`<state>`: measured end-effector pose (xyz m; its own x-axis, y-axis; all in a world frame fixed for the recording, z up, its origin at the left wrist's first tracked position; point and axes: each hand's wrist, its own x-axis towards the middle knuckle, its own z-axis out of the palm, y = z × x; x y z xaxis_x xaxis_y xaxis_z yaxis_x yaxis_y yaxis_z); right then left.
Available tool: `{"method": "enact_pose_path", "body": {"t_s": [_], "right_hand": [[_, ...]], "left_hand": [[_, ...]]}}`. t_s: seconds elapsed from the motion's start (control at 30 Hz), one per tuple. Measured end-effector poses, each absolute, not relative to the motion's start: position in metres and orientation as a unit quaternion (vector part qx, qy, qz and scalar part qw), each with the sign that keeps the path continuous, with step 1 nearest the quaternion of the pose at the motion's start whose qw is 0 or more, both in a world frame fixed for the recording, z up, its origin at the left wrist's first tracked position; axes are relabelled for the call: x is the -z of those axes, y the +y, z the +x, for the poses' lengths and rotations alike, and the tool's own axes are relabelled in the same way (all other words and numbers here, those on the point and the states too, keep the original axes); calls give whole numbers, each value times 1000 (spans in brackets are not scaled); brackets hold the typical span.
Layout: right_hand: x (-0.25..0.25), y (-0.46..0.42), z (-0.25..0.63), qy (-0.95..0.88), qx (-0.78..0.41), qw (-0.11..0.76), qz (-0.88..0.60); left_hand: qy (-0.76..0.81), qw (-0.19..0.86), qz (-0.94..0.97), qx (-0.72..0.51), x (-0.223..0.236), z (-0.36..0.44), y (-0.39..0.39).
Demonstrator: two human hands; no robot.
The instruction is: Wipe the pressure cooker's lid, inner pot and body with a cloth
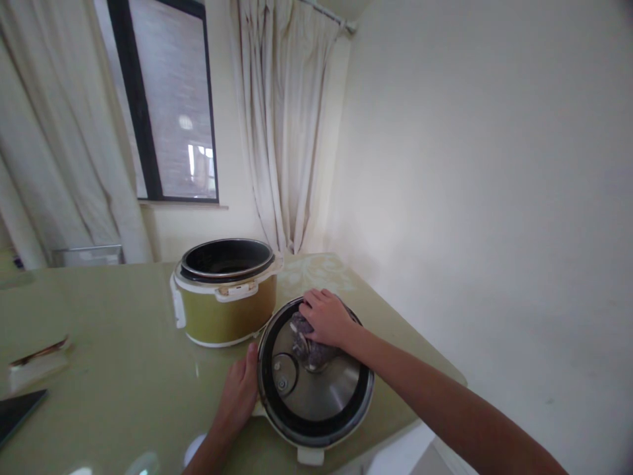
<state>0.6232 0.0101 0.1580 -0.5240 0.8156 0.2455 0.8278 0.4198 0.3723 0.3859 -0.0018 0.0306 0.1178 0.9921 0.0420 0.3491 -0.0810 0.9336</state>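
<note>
A round cooker lid [324,402] lies upside down on the green table, its steel inner plate facing up. My right hand [326,318] presses a crumpled dark cloth [310,346] onto that plate, fingers curled over it. My left hand [240,392] grips the lid's left rim, with the thumb along the black edge. Behind them stands the open olive-and-white cooker pot [225,293], its dark inner bowl showing.
The glossy green table [109,343] ends in a corner close to the white wall on the right. A small white box with a stick on it [37,366] and a dark tablet corner [17,412] lie at the left. Curtains and a window stand behind.
</note>
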Motion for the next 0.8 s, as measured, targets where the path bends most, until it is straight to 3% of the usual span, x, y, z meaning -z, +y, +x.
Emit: {"method": "enact_pose_path", "body": {"t_s": [0.17, 0.3, 0.43, 0.67, 0.8], "right_hand": [[-149, -32, 641, -835, 127, -15, -534], [-136, -51, 629, -896, 106, -52, -428], [-127, -44, 609, -929, 131, -61, -341], [-160, 1, 617, -862, 243, -53, -441], [-171, 18, 624, -872, 325, -25, -366]], "left_hand": [[547, 423, 611, -386, -30, 386, -3], [547, 425, 607, -390, -33, 386, -5], [530, 437, 614, -388, -36, 386, -6], [545, 413, 616, -390, -37, 386, -5], [554, 409, 616, -381, -35, 388, -3]]}}
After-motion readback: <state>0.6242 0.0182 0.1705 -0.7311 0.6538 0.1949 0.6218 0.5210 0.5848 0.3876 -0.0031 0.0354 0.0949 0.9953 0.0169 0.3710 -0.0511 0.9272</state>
